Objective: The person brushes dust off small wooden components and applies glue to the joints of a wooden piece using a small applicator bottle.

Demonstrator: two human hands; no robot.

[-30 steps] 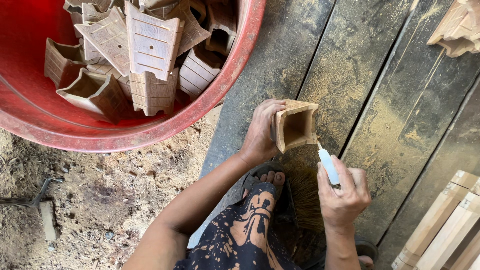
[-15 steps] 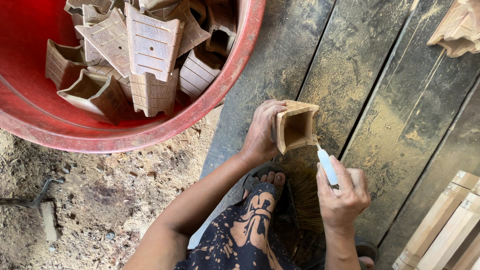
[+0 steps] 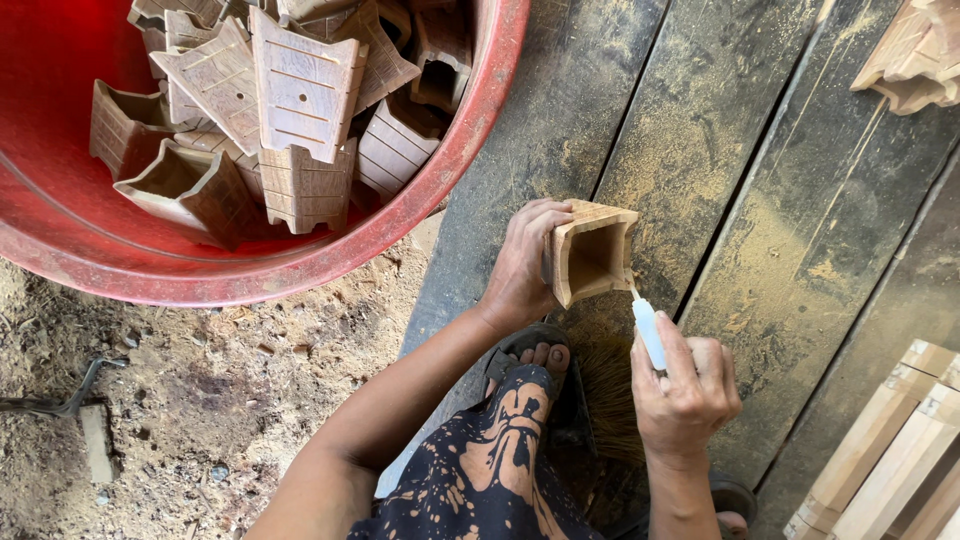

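- Barely shifted since the earlier frames: same grip, same pose, applicator tip perhaps a touch closer to the box rim.
- Left hand (image 3: 522, 268) clamped on a small wooden box (image 3: 590, 255), open mouth turned toward the camera, held just above the dark dusty planks (image 3: 790, 200).
- Right hand (image 3: 685, 385) closed around a small white glue tube (image 3: 648, 330), nozzle touching the box's lower right edge, or nearly so.
- Hands apart, joined only through tube and box.
- Step in hand, by judgement: running glue or filler along a seam or corner of the box.
- Next move probably calls for a steady squeeze, nozzle kept on the joint, box turned in the left hand for each remaining edge.
- Big red tub (image 3: 470, 150) up left, well apart, heaped with similar wooden boxes (image 3: 300, 90).
- Sandalled foot (image 3: 535, 365) just below the box, patterned dark cloth (image 3: 490, 470) over the knee.
- Pale wooden slats (image 3: 890, 460) at lower right; more wooden pieces (image 3: 915, 55) at upper right.
- Bare dirt ground (image 3: 180, 400) at left, with a small metal tool (image 3: 60, 400) lying on it.
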